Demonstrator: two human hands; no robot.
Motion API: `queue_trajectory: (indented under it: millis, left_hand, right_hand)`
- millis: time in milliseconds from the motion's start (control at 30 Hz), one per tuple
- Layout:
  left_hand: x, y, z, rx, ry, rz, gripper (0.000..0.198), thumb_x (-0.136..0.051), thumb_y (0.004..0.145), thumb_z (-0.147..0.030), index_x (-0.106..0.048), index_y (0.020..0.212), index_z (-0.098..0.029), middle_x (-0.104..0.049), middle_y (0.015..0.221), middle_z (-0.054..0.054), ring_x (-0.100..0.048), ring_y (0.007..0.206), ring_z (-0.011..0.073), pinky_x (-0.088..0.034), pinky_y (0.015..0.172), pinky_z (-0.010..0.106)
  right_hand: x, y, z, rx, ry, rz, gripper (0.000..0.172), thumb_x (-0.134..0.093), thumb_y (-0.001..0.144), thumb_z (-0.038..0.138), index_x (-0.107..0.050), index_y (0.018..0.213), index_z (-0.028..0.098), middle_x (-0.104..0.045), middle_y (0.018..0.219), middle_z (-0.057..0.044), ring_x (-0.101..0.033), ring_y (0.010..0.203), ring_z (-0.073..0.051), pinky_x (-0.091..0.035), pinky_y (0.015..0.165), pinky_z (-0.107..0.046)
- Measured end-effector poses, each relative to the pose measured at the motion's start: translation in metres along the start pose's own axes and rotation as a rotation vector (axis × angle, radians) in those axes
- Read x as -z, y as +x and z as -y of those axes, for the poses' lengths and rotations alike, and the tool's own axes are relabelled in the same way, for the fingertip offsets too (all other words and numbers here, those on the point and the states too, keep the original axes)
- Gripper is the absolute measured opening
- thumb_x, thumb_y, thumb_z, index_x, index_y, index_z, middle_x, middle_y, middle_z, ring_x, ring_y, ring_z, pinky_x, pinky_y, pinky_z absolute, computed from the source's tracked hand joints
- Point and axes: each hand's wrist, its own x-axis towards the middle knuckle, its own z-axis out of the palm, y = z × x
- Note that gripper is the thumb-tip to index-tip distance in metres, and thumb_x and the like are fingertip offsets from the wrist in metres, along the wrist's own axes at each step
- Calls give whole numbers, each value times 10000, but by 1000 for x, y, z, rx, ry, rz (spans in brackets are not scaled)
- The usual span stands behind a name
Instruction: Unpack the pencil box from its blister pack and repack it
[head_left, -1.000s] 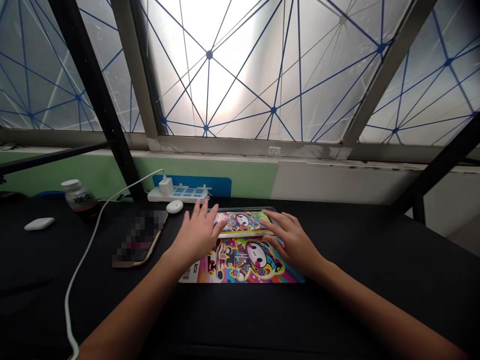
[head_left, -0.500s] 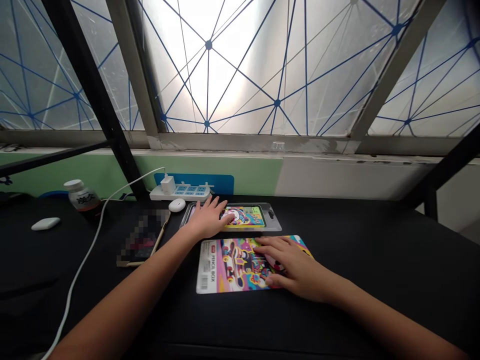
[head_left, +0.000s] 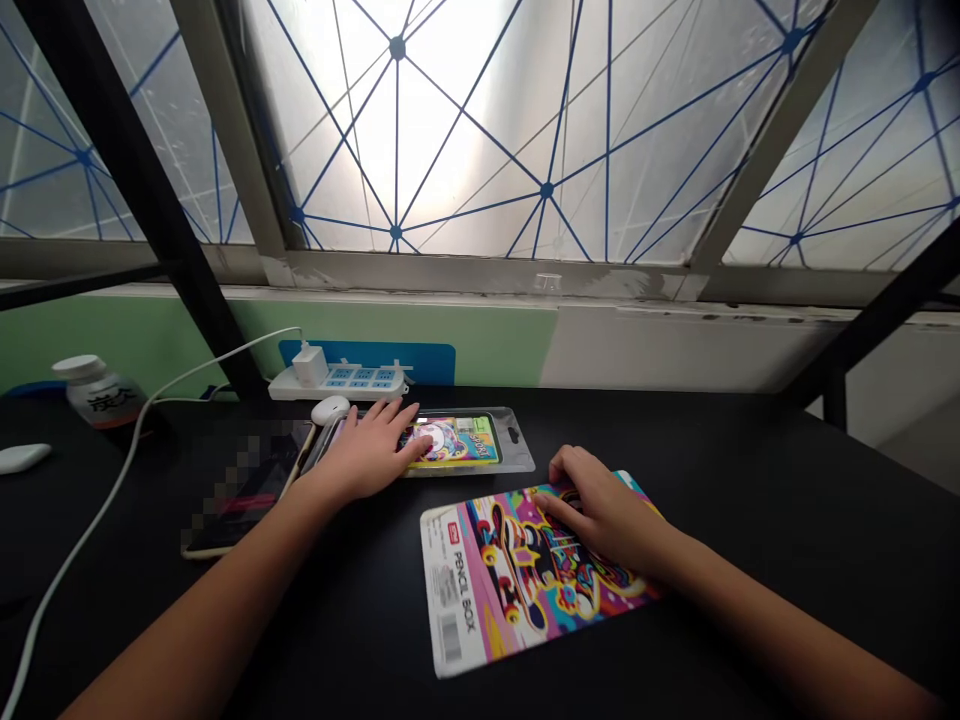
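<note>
A colourful printed card point(head_left: 517, 575) marked "PENCIL BOX" lies slanted on the black table, its white barcode strip at the near left. My right hand point(head_left: 604, 510) is at the card's far edge, fingers bent over that edge and thumb on the printed face. Whether the card is lifted there, I cannot tell. Farther back, a clear plastic package point(head_left: 517, 450) holds a bright printed box point(head_left: 469, 440). My left hand point(head_left: 371, 450) rests flat with spread fingers over the left part of this package, hiding that part.
Left of my left hand lie a dark, partly blurred flat object point(head_left: 251, 500) and a round white item point(head_left: 330, 410). A white power strip point(head_left: 345, 382) with a plug and cable stands by the wall. Farther left are a bottle point(head_left: 101, 395) and a white oval object point(head_left: 22, 458).
The card has come nearer to me, shifted right and turned at a slant. My right hand's fingers have drawn in at its far edge. The left hand stays on the package; the view has shifted.
</note>
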Motion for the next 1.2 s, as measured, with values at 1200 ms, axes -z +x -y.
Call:
queue_trajectory:
  millis: [1200]
  left_hand:
    - [1, -16, -9, -165, -88, 67, 749, -343, 936, -724, -327, 1558, -306, -231, 1646, 43, -153, 1526, 329, -76, 1204, 585]
  right_hand:
    - [44, 35, -68, -257, 140, 6, 403, -588, 843, 632, -688, 811, 243, -719, 859, -45, -641, 791, -233, -479, 653, -329]
